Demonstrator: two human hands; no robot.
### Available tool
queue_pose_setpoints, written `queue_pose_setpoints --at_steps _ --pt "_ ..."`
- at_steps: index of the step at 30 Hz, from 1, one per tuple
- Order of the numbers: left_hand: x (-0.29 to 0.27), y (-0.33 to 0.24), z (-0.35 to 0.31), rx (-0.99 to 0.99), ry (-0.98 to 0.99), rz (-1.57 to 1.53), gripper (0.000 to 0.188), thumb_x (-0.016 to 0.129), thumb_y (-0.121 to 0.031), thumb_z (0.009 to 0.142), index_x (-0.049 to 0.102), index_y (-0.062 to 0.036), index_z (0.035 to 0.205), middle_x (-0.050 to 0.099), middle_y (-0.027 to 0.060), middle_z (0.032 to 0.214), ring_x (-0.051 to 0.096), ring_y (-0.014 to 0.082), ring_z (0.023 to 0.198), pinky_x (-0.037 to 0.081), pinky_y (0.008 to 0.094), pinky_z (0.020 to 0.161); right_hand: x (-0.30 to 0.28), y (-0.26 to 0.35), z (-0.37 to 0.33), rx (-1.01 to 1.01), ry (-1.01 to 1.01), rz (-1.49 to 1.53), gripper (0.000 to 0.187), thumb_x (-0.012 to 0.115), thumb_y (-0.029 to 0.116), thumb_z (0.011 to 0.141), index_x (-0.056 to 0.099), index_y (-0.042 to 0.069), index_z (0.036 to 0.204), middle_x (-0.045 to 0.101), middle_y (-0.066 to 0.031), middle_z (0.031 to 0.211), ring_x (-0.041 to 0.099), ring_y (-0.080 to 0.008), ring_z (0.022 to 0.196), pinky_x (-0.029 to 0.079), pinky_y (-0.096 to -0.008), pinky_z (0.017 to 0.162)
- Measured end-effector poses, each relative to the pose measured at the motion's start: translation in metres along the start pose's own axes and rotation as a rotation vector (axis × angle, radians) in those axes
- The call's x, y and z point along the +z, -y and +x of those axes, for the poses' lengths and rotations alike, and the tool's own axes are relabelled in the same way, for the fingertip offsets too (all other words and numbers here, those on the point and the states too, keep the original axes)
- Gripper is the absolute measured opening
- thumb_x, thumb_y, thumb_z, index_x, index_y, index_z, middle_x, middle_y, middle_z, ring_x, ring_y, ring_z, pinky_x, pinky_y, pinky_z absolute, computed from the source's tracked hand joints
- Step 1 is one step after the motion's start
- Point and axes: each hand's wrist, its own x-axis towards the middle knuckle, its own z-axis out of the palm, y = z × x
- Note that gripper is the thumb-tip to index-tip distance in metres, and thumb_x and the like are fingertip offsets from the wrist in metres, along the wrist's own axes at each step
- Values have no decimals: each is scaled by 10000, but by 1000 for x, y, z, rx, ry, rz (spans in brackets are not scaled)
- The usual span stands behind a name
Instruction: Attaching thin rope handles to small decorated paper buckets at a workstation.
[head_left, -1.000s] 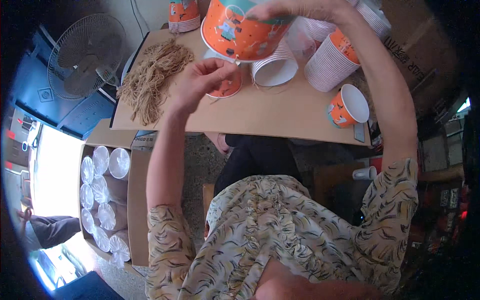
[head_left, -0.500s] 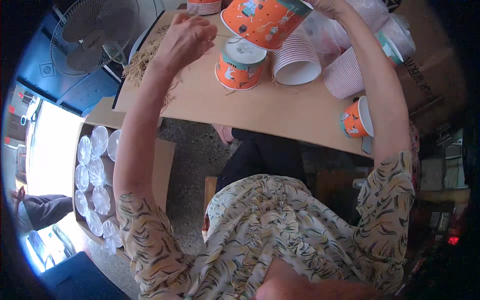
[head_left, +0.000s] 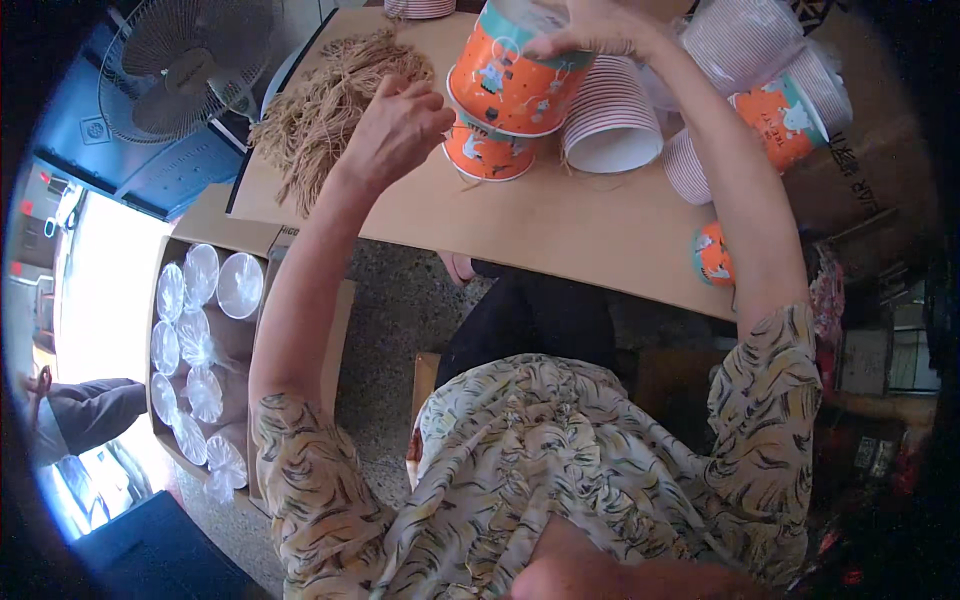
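A large orange paper bucket (head_left: 515,85) with a teal rim and cartoon figures is in my right hand (head_left: 600,30), whose thumb and fingers grip its rim. Its lower edge covers the top of a smaller orange tub (head_left: 490,158) standing on the table; I cannot tell whether they touch. My left hand (head_left: 402,128) hovers just left of the bucket with its fingers curled in; what they pinch, if anything, is too small to make out. Beyond that hand lies a loose heap of tan paper raffia (head_left: 325,105).
Nested striped paper cups (head_left: 610,115) lie right of the bucket on the cardboard-topped table (head_left: 600,235). More cup stacks (head_left: 740,50) and another orange tub (head_left: 712,255) are farther right. An open carton (head_left: 250,400) of wrapped clear cups and a fan (head_left: 185,70) stand left.
The large bucket has swung from tilted to nearly upright and moved slightly lower. My left hand has moved right and down towards it. More of the raffia heap shows.
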Motion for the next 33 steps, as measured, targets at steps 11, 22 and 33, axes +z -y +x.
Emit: queue_pose_setpoints --at_steps 11,22,33 --pt "45 13 -22 -146 298 39 110 735 -160 792 662 -118 863 660 28 1020 586 221 1152 384 445 1036 55 -6 9 -234 -271 -9 840 853 428 730 562 -78 1334 666 -188 1258 631 -292 1173 490 -363 1051" --pt "55 16 -14 -56 170 146 95 652 -156 830 733 -143 782 674 6 987 528 184 1245 303 492 1138 63 13 7 -110 -20 117 1002 864 438 673 456 -72 1432 452 -212 1476 477 -327 1352 400 -380 1142" --pt "37 -10 -19 22 179 -95 201 785 -233 774 734 -243 968 666 -41 1087 529 180 1237 328 525 1102 81 -3 12 -126 -25 57 991 852 430 659 462 -41 1439 451 -210 1471 454 -336 1366 369 -382 1164"
